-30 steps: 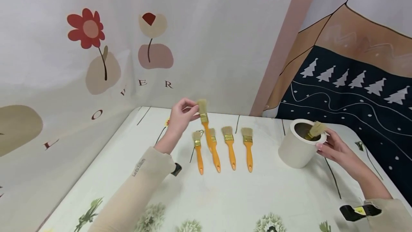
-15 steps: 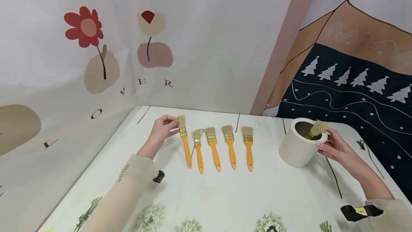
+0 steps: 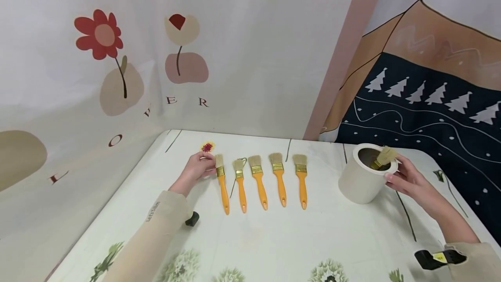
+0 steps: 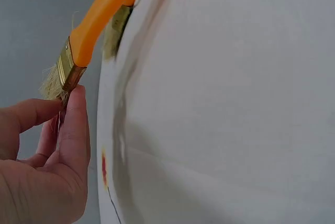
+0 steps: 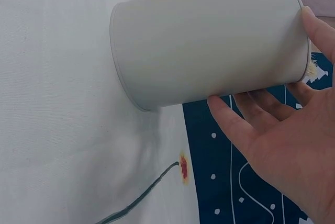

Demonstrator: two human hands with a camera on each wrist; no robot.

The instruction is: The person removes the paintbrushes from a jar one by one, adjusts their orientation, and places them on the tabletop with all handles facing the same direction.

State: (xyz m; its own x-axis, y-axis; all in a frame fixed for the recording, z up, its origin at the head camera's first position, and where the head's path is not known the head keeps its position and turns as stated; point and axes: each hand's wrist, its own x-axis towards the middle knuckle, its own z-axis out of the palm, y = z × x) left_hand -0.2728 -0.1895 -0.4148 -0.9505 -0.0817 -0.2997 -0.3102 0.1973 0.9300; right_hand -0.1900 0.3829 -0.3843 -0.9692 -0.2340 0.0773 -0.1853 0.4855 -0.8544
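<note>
My left hand (image 3: 195,167) pinches the bristle end of a paintbrush (image 3: 223,188) with an orange handle and a gold-coloured ferrule. In the left wrist view, thumb and fingertips meet on the bristles (image 4: 51,84), and the handle points away. To its right, several similar paintbrushes lie in a row, bristles toward the back; the nearest one is a narrow paintbrush (image 3: 241,188). My right hand (image 3: 416,184) holds the rim and side of a white cylindrical pot (image 3: 358,185). Inside the pot leans a paintbrush (image 3: 386,156), bristles up, its handle hidden.
A white cloth with printed flowers covers the table (image 3: 266,238). Behind it hangs a pale curtain (image 3: 250,64) with flower prints. A dark blue cloth (image 3: 419,112) with printed trees hangs at the right, beyond the pot.
My left hand has carried its paintbrush leftward from above the row and lowered it to the table at the row's left end. My right hand and the pot have stayed in place.
</note>
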